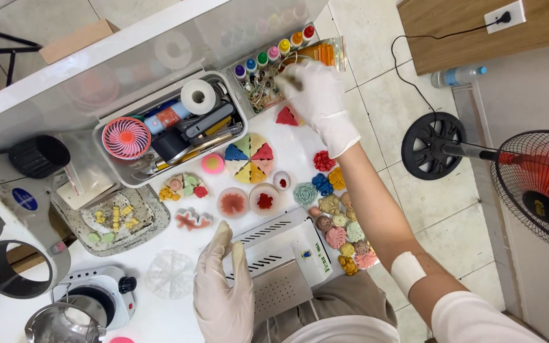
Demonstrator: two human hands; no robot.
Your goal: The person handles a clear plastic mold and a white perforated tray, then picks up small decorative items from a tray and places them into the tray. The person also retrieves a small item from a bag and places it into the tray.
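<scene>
Right gloved hand (316, 95) curled, blurred, over clear tray of dye bottles (274, 54), upper centre; grasp unclear. Left gloved hand (223, 292) flat, fingers together, bottom centre, beside white scale (287, 254).

White gloves (both hands), wht sleeve

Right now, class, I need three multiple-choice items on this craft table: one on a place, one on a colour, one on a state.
1. Where does the right hand reach?
A. into the clear box of small bits below the dye bottles
B. onto the floor fan
C. into the metal pot

2. What colour is the small round fan in the white tray?
A. green
B. pink
C. black

3. How is the left hand?
A. shut on a bottle
B. gloved, open, fingers straight
C. bare and fisted

Answers:
1 A, the gloved hand is over the clear box beside the row of dye bottles.
2 B, its blades and rim are pink.
3 B, it holds nothing.
</scene>
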